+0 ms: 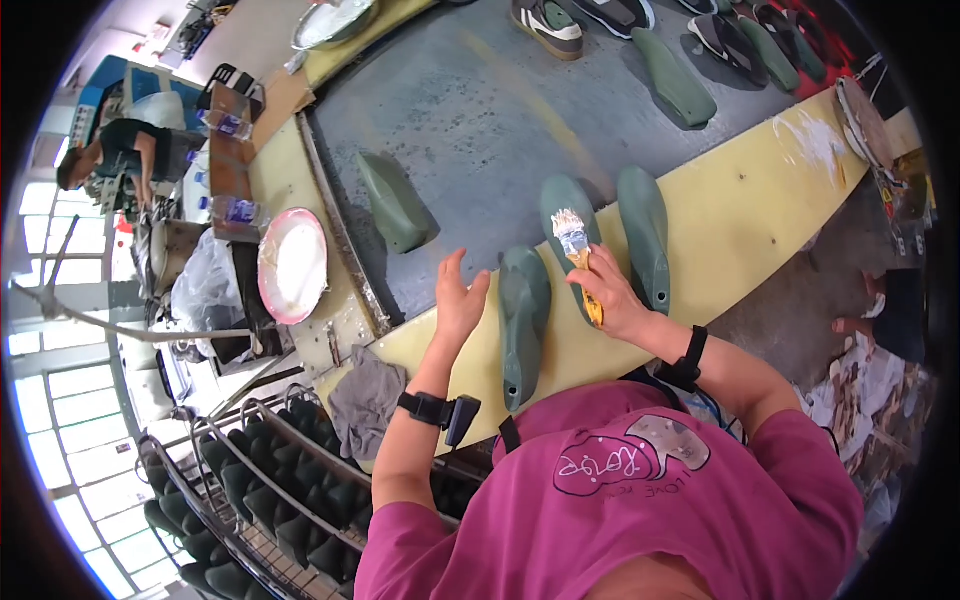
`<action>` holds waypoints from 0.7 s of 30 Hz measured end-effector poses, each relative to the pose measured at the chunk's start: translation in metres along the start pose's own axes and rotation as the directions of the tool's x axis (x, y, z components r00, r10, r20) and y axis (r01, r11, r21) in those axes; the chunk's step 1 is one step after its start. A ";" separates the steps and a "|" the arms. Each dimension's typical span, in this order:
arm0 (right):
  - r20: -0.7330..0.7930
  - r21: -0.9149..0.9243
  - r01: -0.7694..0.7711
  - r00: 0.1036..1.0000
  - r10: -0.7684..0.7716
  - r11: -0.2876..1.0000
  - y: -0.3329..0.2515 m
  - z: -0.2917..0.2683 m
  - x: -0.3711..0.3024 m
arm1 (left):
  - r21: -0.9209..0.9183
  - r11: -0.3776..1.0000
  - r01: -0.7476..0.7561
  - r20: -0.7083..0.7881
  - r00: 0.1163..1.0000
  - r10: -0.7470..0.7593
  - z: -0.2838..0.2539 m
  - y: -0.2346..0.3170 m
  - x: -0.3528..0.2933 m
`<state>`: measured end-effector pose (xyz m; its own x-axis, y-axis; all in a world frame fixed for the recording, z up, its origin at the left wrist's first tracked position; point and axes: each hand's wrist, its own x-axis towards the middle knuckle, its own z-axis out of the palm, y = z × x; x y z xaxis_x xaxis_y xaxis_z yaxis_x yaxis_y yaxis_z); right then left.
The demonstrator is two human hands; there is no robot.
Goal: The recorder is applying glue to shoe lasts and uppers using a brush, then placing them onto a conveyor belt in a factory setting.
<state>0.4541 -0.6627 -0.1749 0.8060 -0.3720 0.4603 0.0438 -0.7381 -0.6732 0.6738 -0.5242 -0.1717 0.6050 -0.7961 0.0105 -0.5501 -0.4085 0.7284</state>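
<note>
- Right hand (613, 300) grips brush (576, 252), frame centre; bristles look loaded white.
- Left hand (461, 304) empty, fingers spread.
- 3 green lasts (525, 310), frame centre: no white visible, look unbrushed so far.

Three long green shoe lasts (526, 300) lie side by side at the near edge of my grey-and-yellow worktop (735, 235). A round, pink-rimmed white basin (272, 285) sits at its left edge.

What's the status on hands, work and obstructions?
Right hand grips white-tipped brush. Left hand open, empty. Three green shoe lasts side by side on yellow board. Grey cloth left, apart from lasts.
</note>
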 end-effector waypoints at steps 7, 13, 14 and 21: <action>-0.024 -0.018 0.019 1.000 -0.019 1.000 -0.004 0.003 0.003 | 0.151 0.958 0.244 -0.082 0.969 -0.234 -0.013 -0.066 0.051; -0.006 -0.010 -0.011 1.000 0.011 1.000 0.000 0.002 -0.001 | 0.168 0.877 0.450 -0.200 0.887 -0.417 -0.007 -0.096 0.075; -0.014 -0.027 -0.019 1.000 0.018 0.999 0.002 0.001 -0.004 | 0.278 0.851 0.445 -0.223 0.892 -0.394 0.000 -0.093 0.075; 0.111 -0.059 -0.112 0.987 0.118 0.992 -0.006 0.002 0.001 | 0.370 0.865 0.340 -0.303 0.924 -0.234 0.025 -0.150 0.127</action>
<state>0.4557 -0.6575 -0.1711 0.8661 -0.3918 0.3105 -0.0817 -0.7237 -0.6852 0.8187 -0.5758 -0.2966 0.8618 -0.5052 0.0467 -0.4830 -0.7889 0.3799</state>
